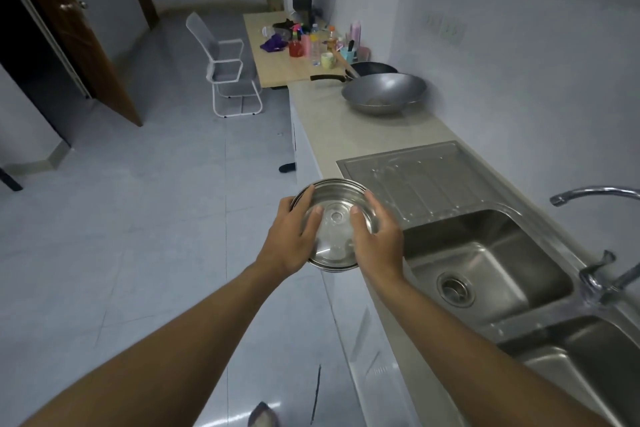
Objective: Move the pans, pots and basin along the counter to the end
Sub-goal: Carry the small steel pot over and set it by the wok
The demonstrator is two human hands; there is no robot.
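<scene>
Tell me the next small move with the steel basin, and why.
Probably carry the steel basin forward toward the wok: the left hand and right hand grip its rim, it is off the counter, and bare counter lies before the wok.

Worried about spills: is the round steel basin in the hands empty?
Empty: the round stainless steel basin, held by left hand and right hand, shows its bare bottom.
</scene>
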